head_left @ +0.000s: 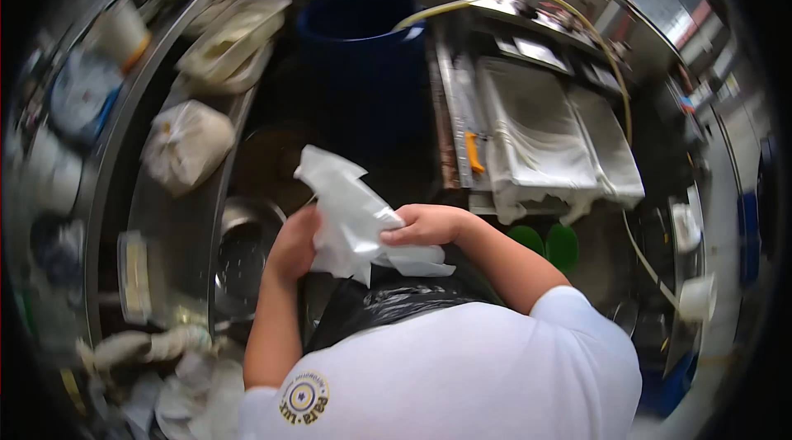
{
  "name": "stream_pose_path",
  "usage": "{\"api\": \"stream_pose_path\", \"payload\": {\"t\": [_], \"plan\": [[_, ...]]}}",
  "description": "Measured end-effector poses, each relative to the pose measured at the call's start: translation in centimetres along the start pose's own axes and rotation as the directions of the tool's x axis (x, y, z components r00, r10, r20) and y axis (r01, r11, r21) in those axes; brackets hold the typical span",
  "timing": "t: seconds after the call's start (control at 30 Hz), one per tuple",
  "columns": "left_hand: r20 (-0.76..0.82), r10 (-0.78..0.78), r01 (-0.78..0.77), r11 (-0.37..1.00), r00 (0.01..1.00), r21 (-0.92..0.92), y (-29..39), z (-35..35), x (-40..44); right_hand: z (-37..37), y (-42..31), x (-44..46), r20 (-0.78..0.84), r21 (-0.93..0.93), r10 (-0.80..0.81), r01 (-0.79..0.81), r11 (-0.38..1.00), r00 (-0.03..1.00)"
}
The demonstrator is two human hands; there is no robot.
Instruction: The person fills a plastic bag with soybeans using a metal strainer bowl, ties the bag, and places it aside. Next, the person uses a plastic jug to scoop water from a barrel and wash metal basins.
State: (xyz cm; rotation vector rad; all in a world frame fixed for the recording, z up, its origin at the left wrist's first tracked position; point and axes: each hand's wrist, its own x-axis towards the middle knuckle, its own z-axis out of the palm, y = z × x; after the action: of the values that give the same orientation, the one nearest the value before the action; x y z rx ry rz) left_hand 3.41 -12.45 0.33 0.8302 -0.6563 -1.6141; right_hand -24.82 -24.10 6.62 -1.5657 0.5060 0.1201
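A crumpled sheet of thin white plastic (346, 217) is held up in front of my body, between my two hands. My left hand (294, 244) grips its left edge with the fingers wrapped round it. On the right side, my right hand (419, 225) pinches the sheet, thumb on top. The sheet's upper end sticks up towards the dark floor area, and its lower part spreads over a black plastic apron (396, 300) at my waist.
A blue barrel (359, 36) with a yellowish hose (462, 4) stands ahead. Cloth-lined trays (536, 135) and an orange-handled tool (473, 151) are at right. Left, a shelf holds a tied bag (188, 145) and stacked trays (235, 44); a metal bowl (243, 254) sits beside it.
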Motion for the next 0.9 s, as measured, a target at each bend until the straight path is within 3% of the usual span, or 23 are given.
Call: {"api": "stream_pose_path", "payload": {"t": [0.07,0.13,0.2,0.27,0.33,0.37,0.4,0.47,0.53,0.6,0.67,0.73,0.8,0.83,0.9], "plan": [[0.024,-0.096,0.095,0.995,0.995,0.019,0.9,2.5,-0.3,-1.1,2.2,-0.5,0.014,0.001,0.009,-0.009,1.000,1.000],[-0.065,-0.132,0.133,0.991,0.989,0.010,0.7,1.8,-0.1,-1.8,2.5,-1.9,0.046,0.200,0.101,-0.108,0.974,0.994],[-0.188,-0.033,0.056,0.991,0.982,0.119,0.8,2.6,-0.3,-2.4,6.0,-1.5,0.078,0.366,0.099,-0.121,0.923,0.992],[-0.345,0.083,0.046,0.936,0.935,0.349,-0.3,-1.0,0.5,-2.7,6.5,-1.9,-0.158,0.236,0.157,-0.117,0.965,0.975],[-0.554,0.245,0.277,0.666,0.796,0.692,-0.4,-6.7,0.3,-2.2,10.2,-0.7,-0.639,-0.219,-0.003,-0.178,0.959,0.769],[-0.563,0.337,0.236,0.661,0.755,0.713,-0.2,-6.3,0.1,-1.9,11.7,-0.7,-0.741,-0.334,-0.135,-0.186,0.924,0.658],[-0.565,0.425,0.194,0.652,0.707,0.733,0.0,-5.8,-0.1,-1.9,11.9,-1.2,-0.762,-0.306,-0.121,-0.190,0.933,0.636],[-0.514,0.369,0.140,0.693,0.774,0.707,0.0,-5.8,0.1,-1.7,11.3,-2.6,-0.767,-0.255,-0.165,-0.058,0.965,0.620],[-0.557,0.305,0.010,0.871,0.772,0.490,-0.9,-2.7,0.3,-0.7,11.2,-2.7,-0.751,-0.252,-0.208,0.019,0.968,0.627],[-0.500,0.277,0.040,0.845,0.820,0.533,-3.5,-5.9,1.3,0.4,10.8,-2.4,-0.666,-0.291,-0.259,0.076,0.954,0.699],[-0.462,0.121,0.168,0.828,0.879,0.536,-5.3,-3.6,2.6,1.4,10.1,-1.8,-0.585,-0.296,-0.300,0.145,0.944,0.754],[-0.320,-0.027,0.215,0.793,0.947,0.570,-5.7,1.1,3.7,2.2,8.9,-1.2,-0.541,-0.324,-0.284,0.116,0.939,0.791],[-0.152,-0.219,0.259,0.901,0.964,0.347,-5.7,5.8,4.1,2.7,8.0,-1.2,-0.485,-0.336,-0.269,0.107,0.936,0.832],[-0.130,-0.219,0.250,0.913,0.967,0.322,-5.7,5.5,4.3,3.0,9.2,0.1,-0.499,-0.306,-0.335,0.199,0.931,0.799],[-0.171,-0.157,0.189,0.965,0.973,0.184,-4.6,4.5,4.8,3.2,10.2,1.1,-0.532,-0.340,-0.317,0.144,0.929,0.785]]}}
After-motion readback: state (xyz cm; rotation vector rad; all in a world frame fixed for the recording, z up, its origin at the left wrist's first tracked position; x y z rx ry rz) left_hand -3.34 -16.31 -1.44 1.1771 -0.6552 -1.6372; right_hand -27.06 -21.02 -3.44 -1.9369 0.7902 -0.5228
